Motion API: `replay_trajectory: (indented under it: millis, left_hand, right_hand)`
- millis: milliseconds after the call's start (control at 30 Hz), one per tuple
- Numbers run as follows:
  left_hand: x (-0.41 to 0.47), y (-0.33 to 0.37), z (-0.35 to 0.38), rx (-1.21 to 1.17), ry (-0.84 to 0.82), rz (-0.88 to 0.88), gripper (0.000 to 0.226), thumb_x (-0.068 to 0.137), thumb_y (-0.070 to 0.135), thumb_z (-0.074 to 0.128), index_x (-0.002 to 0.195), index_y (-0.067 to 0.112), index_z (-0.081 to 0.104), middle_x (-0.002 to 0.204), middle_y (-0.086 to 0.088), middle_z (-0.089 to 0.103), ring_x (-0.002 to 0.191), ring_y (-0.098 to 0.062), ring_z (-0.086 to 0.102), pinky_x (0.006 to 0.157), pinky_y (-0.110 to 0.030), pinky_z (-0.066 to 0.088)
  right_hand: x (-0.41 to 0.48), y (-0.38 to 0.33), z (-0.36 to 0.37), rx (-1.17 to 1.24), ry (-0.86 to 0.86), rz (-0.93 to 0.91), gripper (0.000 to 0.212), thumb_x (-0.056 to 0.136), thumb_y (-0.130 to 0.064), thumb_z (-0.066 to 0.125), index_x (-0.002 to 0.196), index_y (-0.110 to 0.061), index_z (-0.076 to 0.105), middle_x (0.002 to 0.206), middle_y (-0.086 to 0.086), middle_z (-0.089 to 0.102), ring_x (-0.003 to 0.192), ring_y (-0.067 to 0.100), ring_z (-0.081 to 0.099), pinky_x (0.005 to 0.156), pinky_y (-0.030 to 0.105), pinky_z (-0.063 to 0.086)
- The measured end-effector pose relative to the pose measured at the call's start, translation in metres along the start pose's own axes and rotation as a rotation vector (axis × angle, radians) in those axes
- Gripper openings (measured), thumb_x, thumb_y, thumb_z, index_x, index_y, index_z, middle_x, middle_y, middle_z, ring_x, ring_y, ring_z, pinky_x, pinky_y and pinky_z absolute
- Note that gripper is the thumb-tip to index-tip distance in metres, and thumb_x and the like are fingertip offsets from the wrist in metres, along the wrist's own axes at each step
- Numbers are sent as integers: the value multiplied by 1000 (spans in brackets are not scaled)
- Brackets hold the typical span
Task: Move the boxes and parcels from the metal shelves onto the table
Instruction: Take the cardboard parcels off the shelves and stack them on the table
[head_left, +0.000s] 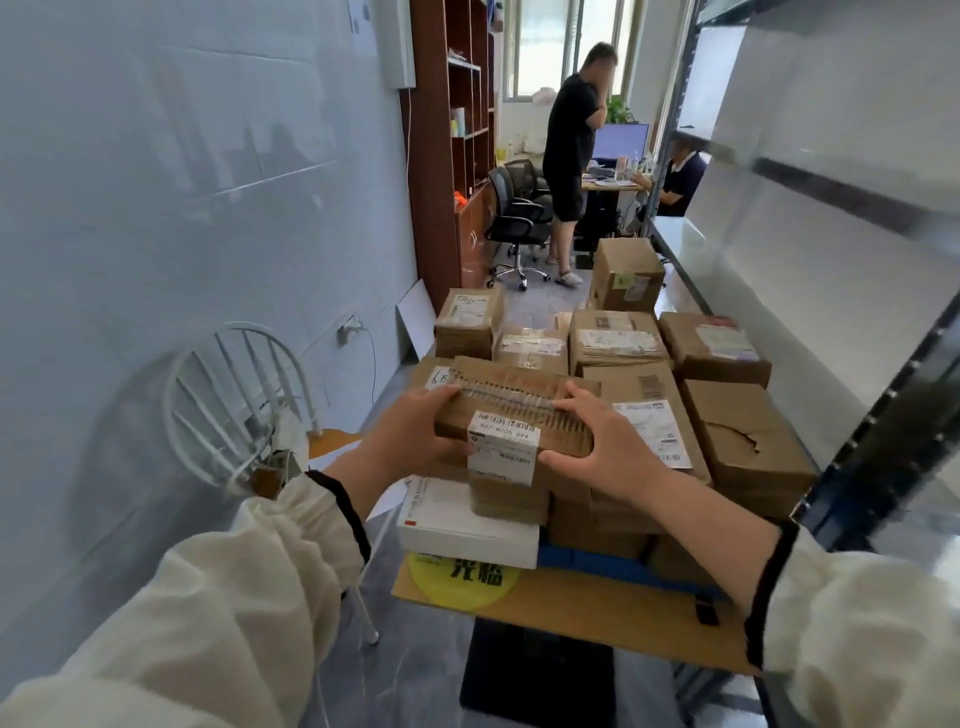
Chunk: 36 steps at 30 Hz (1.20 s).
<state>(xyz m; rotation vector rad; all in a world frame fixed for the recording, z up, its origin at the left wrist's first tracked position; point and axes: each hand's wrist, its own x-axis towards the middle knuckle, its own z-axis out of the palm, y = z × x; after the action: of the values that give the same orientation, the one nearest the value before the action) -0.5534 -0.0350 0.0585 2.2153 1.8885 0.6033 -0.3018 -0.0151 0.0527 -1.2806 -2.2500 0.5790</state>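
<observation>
I hold a flat brown cardboard box with a white label hanging over its near edge. My left hand grips its left end and my right hand grips its right end. The box hovers just above a pile of several brown parcels stacked on the table. A white flat box lies under it at the table's near left. The metal shelves rise on the right, their boards bare in this view.
A white wire chair stands against the left wall. Beyond the pile are a brown cabinet, black office chairs, a standing person and a seated person at a desk.
</observation>
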Motion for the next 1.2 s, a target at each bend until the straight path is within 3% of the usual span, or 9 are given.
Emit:
replay_trajectory:
  millis: [200, 467, 1000, 1200]
  left_hand:
    - [81, -40, 5, -9, -25, -7, 76, 79, 34, 75, 143, 17, 37, 130, -8, 53, 116, -22, 50, 94, -24, 35]
    - [151, -97, 4, -24, -21, -22, 74, 77, 31, 77, 140, 14, 43, 126, -9, 57, 113, -24, 53, 93, -27, 38]
    - [172, -134, 19, -32, -83, -126, 77, 81, 35, 73, 145, 17, 35, 135, -8, 51, 121, -24, 48, 100, -32, 37]
    - [175, -135, 21, -23, -101, -117, 76, 81, 38, 72, 144, 20, 34, 134, -7, 50, 119, -23, 48, 99, -32, 38]
  right_hand:
    - [86, 23, 6, -37, -23, 6, 72, 78, -39, 73, 139, -17, 41, 155, 3, 23, 142, 18, 23, 113, 31, 23]
    - [184, 34, 32, -46, -76, 3, 73, 79, -39, 71, 140, -15, 39, 156, 4, 20, 143, 18, 19, 115, 30, 17]
    - [227, 56, 60, -47, -196, 11, 75, 79, -40, 70, 143, -23, 34, 157, -4, 16, 143, 18, 16, 116, 35, 18]
    - [229, 61, 60, -38, -218, 0, 75, 79, -40, 70, 142, -24, 34, 157, -3, 14, 144, 17, 15, 118, 43, 18]
